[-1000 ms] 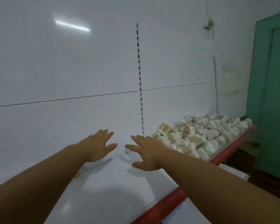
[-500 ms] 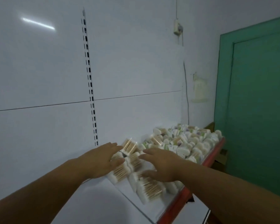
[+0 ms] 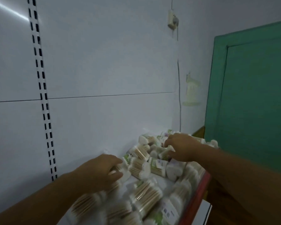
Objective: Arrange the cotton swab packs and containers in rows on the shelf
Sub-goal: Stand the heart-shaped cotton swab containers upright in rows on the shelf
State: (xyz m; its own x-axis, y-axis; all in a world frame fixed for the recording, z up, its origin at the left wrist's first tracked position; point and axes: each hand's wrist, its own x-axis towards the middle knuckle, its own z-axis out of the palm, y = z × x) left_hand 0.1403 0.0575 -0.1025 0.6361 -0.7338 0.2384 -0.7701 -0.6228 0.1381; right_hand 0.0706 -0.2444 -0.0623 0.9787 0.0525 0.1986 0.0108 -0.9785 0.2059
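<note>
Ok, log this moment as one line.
left hand: grips clear pack of wooden-stick cotton swabs | right hand: fingers curled in swab-pack pile, grasp unclear | white red-edged shelf: packs jumbled, no rows

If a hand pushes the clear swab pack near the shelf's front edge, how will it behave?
The swab pack is probably light: thin wooden sticks, cotton tips. Its glossy wrap likely slides on the smooth shelf. It looks rounded, so it may roll.

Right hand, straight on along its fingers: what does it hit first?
The heaped cotton swab packs, right at the right hand's fingertips. It is probably touching them already, though blur hides the contact.
</note>
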